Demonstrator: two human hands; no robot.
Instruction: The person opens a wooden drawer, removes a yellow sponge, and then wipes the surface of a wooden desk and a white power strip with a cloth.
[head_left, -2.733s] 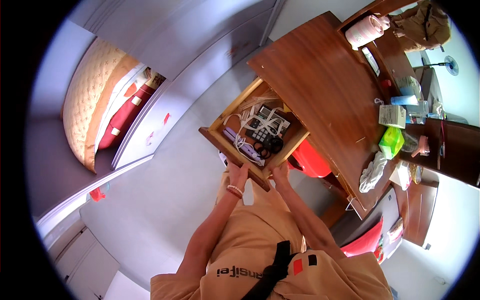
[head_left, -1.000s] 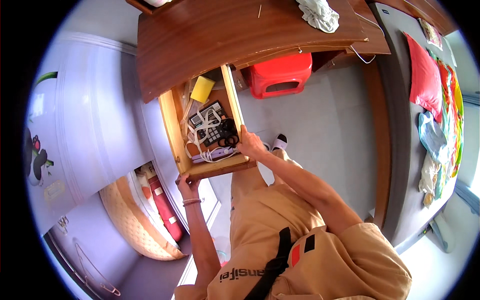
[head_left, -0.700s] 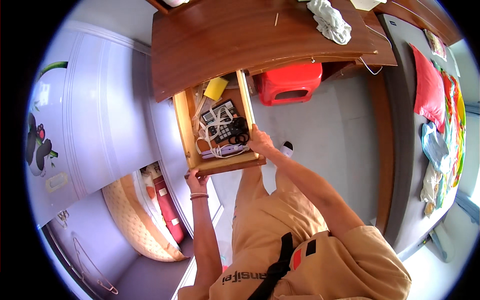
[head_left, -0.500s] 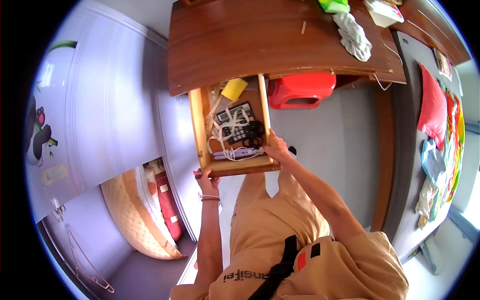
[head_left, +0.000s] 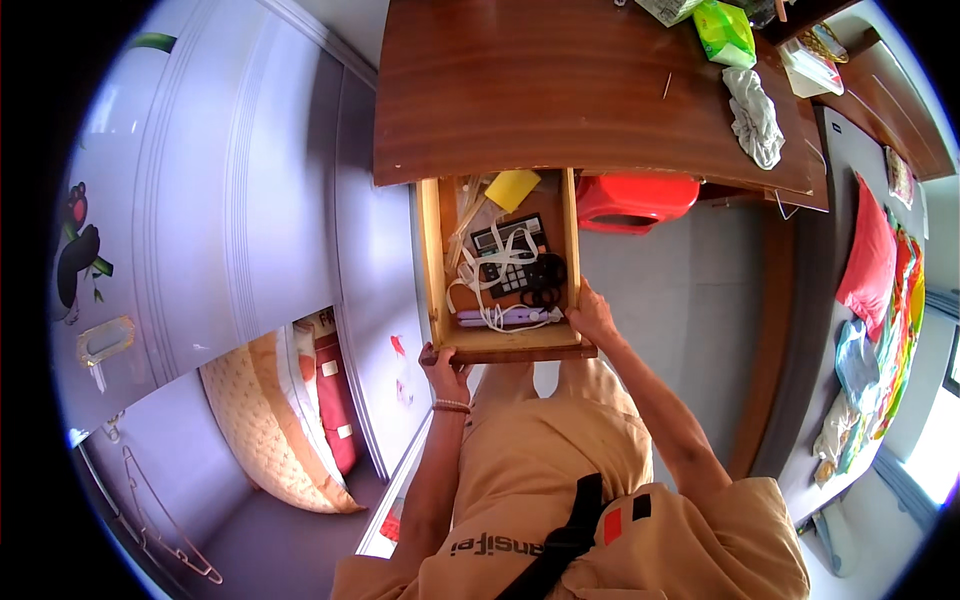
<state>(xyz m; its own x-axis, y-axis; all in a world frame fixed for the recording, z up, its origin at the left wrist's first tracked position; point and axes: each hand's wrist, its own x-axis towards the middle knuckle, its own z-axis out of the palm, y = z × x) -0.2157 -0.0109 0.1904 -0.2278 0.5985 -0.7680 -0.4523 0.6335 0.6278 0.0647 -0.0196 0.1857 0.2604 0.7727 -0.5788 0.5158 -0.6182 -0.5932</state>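
Observation:
A wooden drawer (head_left: 520,355) stands pulled out from under the desk, in front of my legs. My left hand (head_left: 445,375) grips the left end of its front panel, fingers bent over the edge. At the right side wall, close to the front corner, my right hand (head_left: 594,316) is closed round the wood. Inside lies a black calculator (head_left: 512,278) with a white strap (head_left: 466,288) tangled over it. Beside it is a coiled black bundle (head_left: 547,272). A long purple object (head_left: 492,317) rests along the front, and a flat yellow block (head_left: 512,189) lies at the back.
The brown desk (head_left: 520,90) holds a crumpled white cloth (head_left: 755,118) and a green packet (head_left: 724,32). A red plastic stool (head_left: 640,198) is tucked beneath it. On the left, an open wardrobe holds folded bedding (head_left: 265,430). At the right, a bed bears a red pillow (head_left: 866,260).
The view has turned, so the scene sits farther right and the drawer looks straighter. Both hands keep their places on the drawer.

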